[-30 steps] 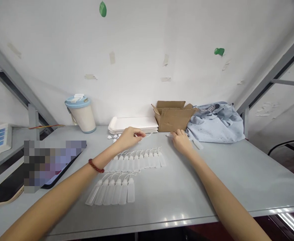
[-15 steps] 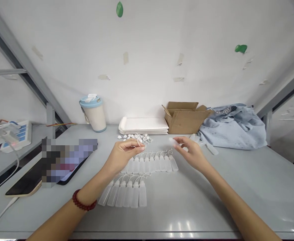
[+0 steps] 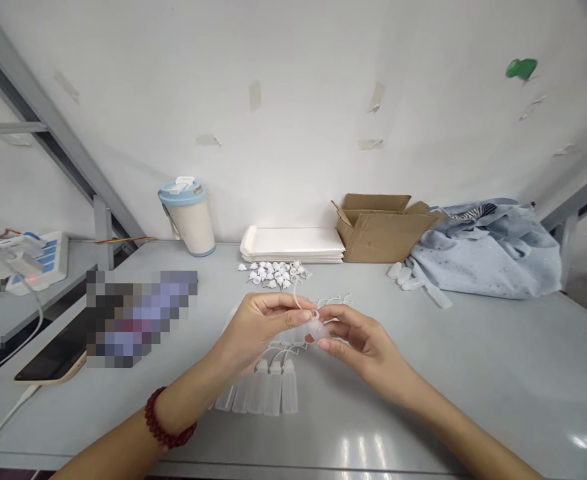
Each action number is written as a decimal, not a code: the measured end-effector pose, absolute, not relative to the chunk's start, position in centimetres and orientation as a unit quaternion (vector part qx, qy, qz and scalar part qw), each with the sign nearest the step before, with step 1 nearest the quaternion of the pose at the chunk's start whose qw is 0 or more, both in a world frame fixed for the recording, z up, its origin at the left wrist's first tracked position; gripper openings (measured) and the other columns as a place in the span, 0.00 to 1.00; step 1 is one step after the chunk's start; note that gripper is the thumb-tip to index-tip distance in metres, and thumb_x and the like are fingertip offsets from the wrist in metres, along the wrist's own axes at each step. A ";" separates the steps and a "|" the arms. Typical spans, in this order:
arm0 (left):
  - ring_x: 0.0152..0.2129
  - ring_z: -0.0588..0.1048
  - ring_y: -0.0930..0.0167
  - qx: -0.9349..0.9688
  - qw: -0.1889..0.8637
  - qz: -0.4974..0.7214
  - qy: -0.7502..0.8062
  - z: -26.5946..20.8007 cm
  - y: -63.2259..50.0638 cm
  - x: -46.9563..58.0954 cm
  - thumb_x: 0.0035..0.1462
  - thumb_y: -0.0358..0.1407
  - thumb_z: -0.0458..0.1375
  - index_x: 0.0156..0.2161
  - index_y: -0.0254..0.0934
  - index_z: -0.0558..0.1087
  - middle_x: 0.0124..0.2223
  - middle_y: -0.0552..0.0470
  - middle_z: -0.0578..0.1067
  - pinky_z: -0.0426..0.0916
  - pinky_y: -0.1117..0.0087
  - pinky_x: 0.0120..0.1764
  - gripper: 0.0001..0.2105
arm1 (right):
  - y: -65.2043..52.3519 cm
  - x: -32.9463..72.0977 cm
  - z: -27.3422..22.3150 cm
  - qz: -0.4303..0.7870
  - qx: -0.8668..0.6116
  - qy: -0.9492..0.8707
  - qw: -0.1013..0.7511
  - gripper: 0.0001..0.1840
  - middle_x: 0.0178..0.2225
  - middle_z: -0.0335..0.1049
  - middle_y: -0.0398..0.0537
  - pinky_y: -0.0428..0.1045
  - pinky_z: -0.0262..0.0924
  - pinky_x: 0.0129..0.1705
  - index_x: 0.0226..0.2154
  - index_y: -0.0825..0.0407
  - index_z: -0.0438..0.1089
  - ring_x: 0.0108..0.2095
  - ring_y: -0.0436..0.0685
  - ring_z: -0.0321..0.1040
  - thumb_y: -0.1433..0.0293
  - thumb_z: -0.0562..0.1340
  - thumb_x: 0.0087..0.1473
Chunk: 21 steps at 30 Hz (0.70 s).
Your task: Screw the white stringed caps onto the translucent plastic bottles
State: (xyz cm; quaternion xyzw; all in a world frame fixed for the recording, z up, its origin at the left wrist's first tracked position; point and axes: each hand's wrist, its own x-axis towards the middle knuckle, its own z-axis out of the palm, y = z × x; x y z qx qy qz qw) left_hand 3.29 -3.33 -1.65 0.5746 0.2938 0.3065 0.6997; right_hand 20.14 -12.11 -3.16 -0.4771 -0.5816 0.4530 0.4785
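Note:
In front of me my two hands meet over the table. My left hand point(image 3: 261, 330) pinches a thin white cap strap point(image 3: 297, 293) with a small ring at its lower end. That ring sits at the neck of a small translucent squeeze bottle point(image 3: 317, 331), which the fingers of my right hand point(image 3: 366, 343) grip; whether the ring is fully around the neck I cannot tell. Below the hands lies a row of similar bottles point(image 3: 273, 393) with straps at their necks. Another row behind is mostly hidden by my hands, with only strap ends point(image 3: 342, 300) showing.
Small white caps point(image 3: 273, 275) lie piled behind my hands. Loose bottles without straps point(image 3: 413, 283) are at the right, near a grey-blue cloth point(image 3: 488, 260). A cardboard box point(image 3: 383, 237), white envelopes point(image 3: 293, 245) and a tumbler point(image 3: 189, 217) line the wall. Phones point(image 3: 51, 353) lie left.
My hands, earlier apart, have come together. My right hand moved left and down with the bottle, bringing its neck to the strap ring in my left hand. The view shifted slightly.

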 end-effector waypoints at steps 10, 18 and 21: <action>0.34 0.74 0.71 0.630 0.665 0.291 0.276 -1.1 -2.9 2.8 0.51 0.35 0.63 0.30 0.38 0.78 0.32 0.54 0.77 0.67 0.72 0.40 0.03 | -12.1 20.0 -3.4 0.464 -0.481 -0.556 0.493 0.14 0.43 0.65 0.47 0.53 0.63 0.45 0.45 0.46 0.62 0.41 0.55 0.71 0.66 0.60 0.55; 0.35 0.75 0.66 0.684 0.604 0.301 0.275 -1.0 -2.8 2.8 0.50 0.37 0.62 0.30 0.36 0.78 0.34 0.49 0.78 0.70 0.67 0.41 0.06 | -12.1 20.2 -3.4 0.447 -0.503 -0.556 0.488 0.14 0.43 0.65 0.48 0.54 0.63 0.45 0.45 0.47 0.61 0.41 0.56 0.71 0.63 0.59 0.56; 0.34 0.75 0.67 0.677 0.607 0.303 0.284 -1.1 -2.9 2.9 0.49 0.36 0.63 0.31 0.36 0.78 0.34 0.50 0.78 0.70 0.67 0.40 0.06 | -12.1 20.1 -3.5 0.441 -0.502 -0.565 0.483 0.14 0.44 0.63 0.47 0.53 0.63 0.44 0.45 0.46 0.61 0.39 0.55 0.71 0.64 0.59 0.56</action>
